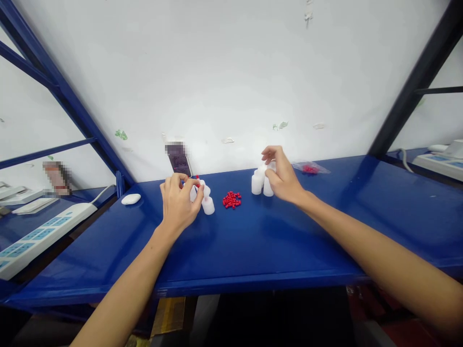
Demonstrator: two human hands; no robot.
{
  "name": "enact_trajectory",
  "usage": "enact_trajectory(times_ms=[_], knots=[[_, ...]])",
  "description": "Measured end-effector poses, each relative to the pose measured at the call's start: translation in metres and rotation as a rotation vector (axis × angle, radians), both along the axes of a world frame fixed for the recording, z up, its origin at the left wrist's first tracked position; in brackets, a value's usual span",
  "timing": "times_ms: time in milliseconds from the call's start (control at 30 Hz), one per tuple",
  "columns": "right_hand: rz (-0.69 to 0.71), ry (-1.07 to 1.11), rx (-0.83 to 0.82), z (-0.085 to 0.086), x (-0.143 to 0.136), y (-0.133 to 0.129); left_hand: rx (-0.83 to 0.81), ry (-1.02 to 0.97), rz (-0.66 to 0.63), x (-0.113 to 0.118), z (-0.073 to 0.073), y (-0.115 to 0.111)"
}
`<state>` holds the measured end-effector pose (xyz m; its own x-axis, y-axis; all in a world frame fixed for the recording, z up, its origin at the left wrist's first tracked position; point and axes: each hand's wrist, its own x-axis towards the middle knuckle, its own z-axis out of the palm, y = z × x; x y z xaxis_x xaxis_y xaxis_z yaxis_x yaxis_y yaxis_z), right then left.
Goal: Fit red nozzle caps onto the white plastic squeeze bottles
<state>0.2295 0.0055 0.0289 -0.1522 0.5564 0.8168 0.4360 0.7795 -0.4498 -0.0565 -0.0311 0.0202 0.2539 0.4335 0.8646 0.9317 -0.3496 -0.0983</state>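
Note:
My left hand (178,200) is at the left group of small white bottles (208,206), thumb and forefinger closed on a small red cap (197,179) over the bottles. Some of these bottles are partly hidden behind the fingers. At the right group of white bottles (256,184), my right hand (281,176) curls its fingers and thumb around a bottle at the back, which the hand partly covers. Between the two groups lies a loose pile of small red caps (232,199), touched by neither hand.
A phone (179,159) leans on the wall behind my left hand. A white oval object (130,199) lies at the left of the blue table (231,250). A clear bag with red pieces (311,168) rests at the back right. A power strip (47,236) is beyond the left frame.

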Motion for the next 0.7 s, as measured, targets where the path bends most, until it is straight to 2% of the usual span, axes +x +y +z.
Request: enact_trajectory(times_ms=[67, 233, 333, 400, 467, 533, 633, 700], knots=[[-0.032, 0.031, -0.019, 0.002, 0.009, 0.007, -0.043, 0.061, 0.03, -0.001, -0.002, 0.0], [-0.002, 0.159, -0.139, 0.001, 0.02, 0.018, -0.129, 0.119, 0.049, 0.003, -0.004, -0.002], [-0.069, 0.224, -0.144, -0.002, 0.021, 0.021, -0.101, 0.066, 0.042, 0.005, -0.004, -0.005], [-0.109, 0.199, -0.118, -0.002, 0.021, 0.02, -0.049, 0.028, -0.013, 0.007, -0.004, -0.009], [-0.099, 0.119, -0.111, 0.002, 0.021, 0.016, -0.007, 0.04, -0.146, 0.011, -0.005, -0.015], [-0.067, 0.014, -0.128, 0.007, 0.02, 0.01, -0.059, 0.128, -0.361, 0.017, -0.007, -0.024], [-0.051, -0.068, -0.131, 0.013, 0.02, 0.004, -0.32, 0.308, -0.671, 0.035, -0.009, -0.04], [-0.075, -0.06, -0.111, 0.015, 0.022, 0.004, -0.5, 0.366, -0.755, 0.052, -0.01, -0.049]])
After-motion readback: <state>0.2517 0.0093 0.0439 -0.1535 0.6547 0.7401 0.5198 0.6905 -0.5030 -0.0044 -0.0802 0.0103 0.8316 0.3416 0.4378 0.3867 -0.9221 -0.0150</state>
